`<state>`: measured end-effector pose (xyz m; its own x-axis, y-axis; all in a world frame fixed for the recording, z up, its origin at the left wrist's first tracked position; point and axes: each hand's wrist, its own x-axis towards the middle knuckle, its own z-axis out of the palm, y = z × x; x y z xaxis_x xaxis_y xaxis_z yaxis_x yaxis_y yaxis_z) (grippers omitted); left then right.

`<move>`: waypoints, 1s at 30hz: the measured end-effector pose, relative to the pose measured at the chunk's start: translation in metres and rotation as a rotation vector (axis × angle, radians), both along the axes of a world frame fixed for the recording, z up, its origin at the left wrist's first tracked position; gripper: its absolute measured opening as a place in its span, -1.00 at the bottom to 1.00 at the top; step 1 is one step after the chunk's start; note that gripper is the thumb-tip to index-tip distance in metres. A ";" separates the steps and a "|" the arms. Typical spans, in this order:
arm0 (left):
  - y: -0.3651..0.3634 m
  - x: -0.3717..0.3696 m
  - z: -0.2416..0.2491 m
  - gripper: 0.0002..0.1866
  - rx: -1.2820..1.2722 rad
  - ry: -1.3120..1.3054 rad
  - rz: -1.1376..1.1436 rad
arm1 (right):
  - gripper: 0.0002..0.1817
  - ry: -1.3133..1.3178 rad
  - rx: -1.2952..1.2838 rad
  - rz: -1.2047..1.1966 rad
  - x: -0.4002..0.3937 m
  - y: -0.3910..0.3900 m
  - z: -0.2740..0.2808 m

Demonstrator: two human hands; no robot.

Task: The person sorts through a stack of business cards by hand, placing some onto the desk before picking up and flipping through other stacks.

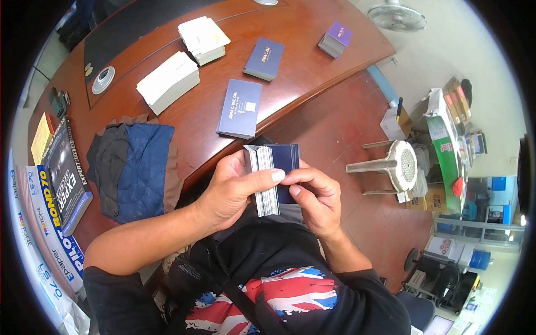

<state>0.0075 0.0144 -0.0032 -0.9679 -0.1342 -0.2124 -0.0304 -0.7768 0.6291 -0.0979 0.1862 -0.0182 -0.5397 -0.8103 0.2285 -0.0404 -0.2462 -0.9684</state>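
1. The left hand (pixel 231 192) is clamping a stack of business cards (pixel 267 178) by its edges, just off the desk (pixel 312 72) rim.
2. The right hand (pixel 315 198) is pinching the front navy card.
3. Card piles, including a navy stack (pixel 240 109), are lying well apart on the desk; open floor is lying to the right.

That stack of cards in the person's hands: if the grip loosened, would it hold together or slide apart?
The stack of cards is loose, with no band visible, so it would probably fan or spill. The glossy-looking faces likely slip. Both the left hand and right hand pinch it.
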 end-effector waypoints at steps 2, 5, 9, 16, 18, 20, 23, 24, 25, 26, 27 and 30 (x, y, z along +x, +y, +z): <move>0.000 0.000 0.000 -0.63 -0.001 -0.009 0.000 | -0.69 -0.064 -0.001 -0.002 0.006 -0.004 0.006; 0.000 0.000 -0.001 -0.63 -0.007 -0.031 0.008 | -0.63 -0.176 0.003 -0.014 0.011 -0.006 0.009; 0.000 0.000 -0.002 -0.64 0.005 -0.035 0.009 | -0.59 -0.194 0.007 -0.007 0.011 -0.006 0.008; 0.000 0.000 -0.003 -0.64 -0.008 -0.035 0.010 | -0.62 -0.250 -0.004 -0.004 0.011 -0.006 0.008; 0.000 0.000 -0.002 -0.64 -0.006 -0.032 0.008 | -0.64 -0.248 -0.009 -0.003 0.011 -0.006 0.009; 0.000 0.000 -0.002 -0.64 -0.003 -0.032 0.006 | -0.65 -0.228 -0.016 -0.002 0.011 -0.006 0.011; 0.000 0.000 0.001 -0.65 -0.004 -0.029 0.003 | -0.72 -0.242 -0.066 -0.049 0.013 -0.008 0.013; 0.000 -0.001 0.006 -0.65 -0.009 -0.022 -0.001 | -0.74 -0.207 -0.065 -0.044 0.012 -0.007 0.011; 0.000 -0.001 0.009 -0.65 -0.014 -0.015 -0.004 | -0.76 -0.173 -0.063 -0.039 0.009 -0.005 0.008; 0.000 -0.001 0.005 -0.65 -0.009 -0.010 -0.003 | -0.78 -0.139 -0.062 -0.034 0.006 -0.003 0.005; 0.000 0.000 0.000 -0.65 -0.004 -0.004 -0.001 | -0.82 -0.043 -0.008 0.002 0.002 -0.003 0.006; -0.001 0.000 0.000 -0.65 0.003 -0.011 -0.005 | -0.76 -0.132 0.010 -0.032 0.010 -0.008 0.013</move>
<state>0.0072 0.0139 -0.0033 -0.9662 -0.1283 -0.2234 -0.0415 -0.7784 0.6263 -0.0875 0.1786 -0.0050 -0.5899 -0.7942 0.1456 0.0799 -0.2368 -0.9683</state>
